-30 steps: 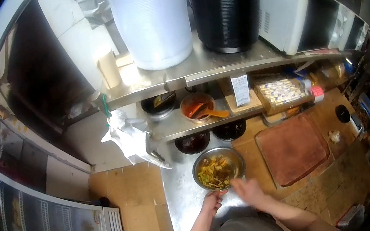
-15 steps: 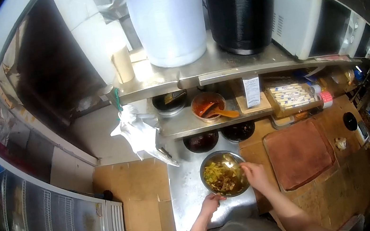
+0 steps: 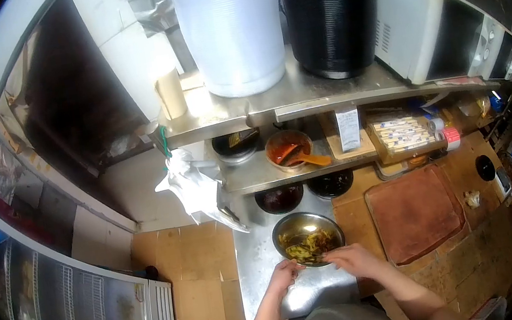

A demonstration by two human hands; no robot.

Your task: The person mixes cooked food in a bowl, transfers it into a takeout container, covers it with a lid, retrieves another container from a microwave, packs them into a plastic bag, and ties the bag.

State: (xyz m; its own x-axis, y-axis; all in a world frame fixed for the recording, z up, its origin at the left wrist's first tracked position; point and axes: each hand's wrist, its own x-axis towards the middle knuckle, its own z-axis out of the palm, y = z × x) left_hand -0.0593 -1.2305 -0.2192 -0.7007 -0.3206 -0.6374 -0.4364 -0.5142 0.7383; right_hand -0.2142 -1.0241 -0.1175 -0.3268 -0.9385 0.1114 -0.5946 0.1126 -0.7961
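A round metal bowl point(image 3: 308, 220) stands on the steel counter, close in front of my body. Yellow-green food pieces point(image 3: 312, 244) with some darker bits lie in its near half. My left hand point(image 3: 284, 275) is closed on the bowl's near-left rim. At the near-right rim is my right hand point(image 3: 348, 259), its fingers pressed together over the edge of the food; whatever they hold is too small to make out. Two dark bowls sit just behind, one with dark red contents point(image 3: 280, 200) and one with black contents point(image 3: 331, 184).
A reddish-brown board point(image 3: 415, 214) lies on cardboard at the right. On the shelf are a red sauce bowl point(image 3: 285, 145) with an orange-handled utensil point(image 3: 314, 159) and a box of wrapped sticks point(image 3: 403, 135). A white bag point(image 3: 190, 186) hangs at the shelf's left end.
My right hand has moved from the bowl's right rim down to its near-right side. The food has shifted toward the near side of the bowl. My left hand stays at the rim.
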